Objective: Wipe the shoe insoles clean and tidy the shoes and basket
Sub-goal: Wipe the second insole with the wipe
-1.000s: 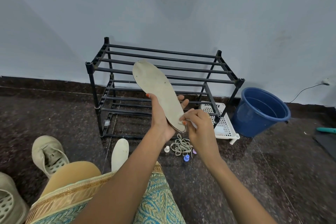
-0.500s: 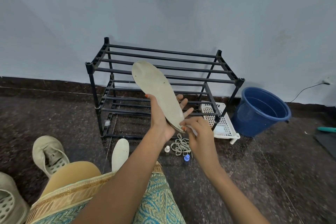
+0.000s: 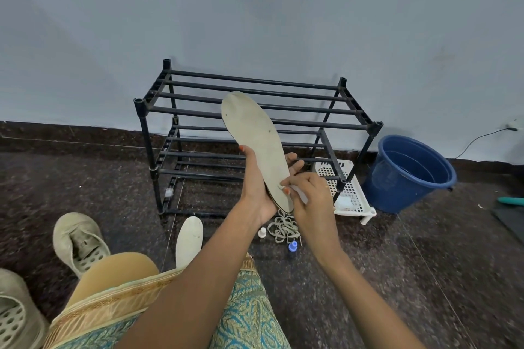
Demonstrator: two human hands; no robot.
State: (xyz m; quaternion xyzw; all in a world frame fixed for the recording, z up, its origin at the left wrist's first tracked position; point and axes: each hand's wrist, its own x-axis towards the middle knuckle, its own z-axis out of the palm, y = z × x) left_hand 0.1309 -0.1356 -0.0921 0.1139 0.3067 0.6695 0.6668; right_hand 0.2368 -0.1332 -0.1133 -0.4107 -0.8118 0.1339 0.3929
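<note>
Right now I see the left hand (image 3: 256, 187) with its grip closed round the lower half of the raised insole (image 3: 255, 136) — thumb on one edge, fingertips showing past the other. It holds the insole tilted, toe end up, in front of the black shoe rack (image 3: 255, 87). The right hand (image 3: 310, 202) is curled at the insole's heel end, its grip pinching a pale scrap (image 3: 300, 193) against the surface; whether that is cloth or paper I cannot tell. On the floor (image 3: 368, 278) just in front of the rack lies a tangle of laces (image 3: 283, 228), with a small white cap (image 3: 262, 232) and a small blue cap (image 3: 293, 246) beside it. A second insole (image 3: 188, 238) lies flat in front of the rack's left end. Further out from that end, well apart from the rack, a beige shoe (image 3: 79, 238) sits opening up, and another shoe (image 3: 14, 317) is cut off by the frame's corner. The white basket (image 3: 351, 198) stands at the rack's right end, partly behind its leg, and a blue bucket (image 3: 408, 173) stands just beyond it.
</note>
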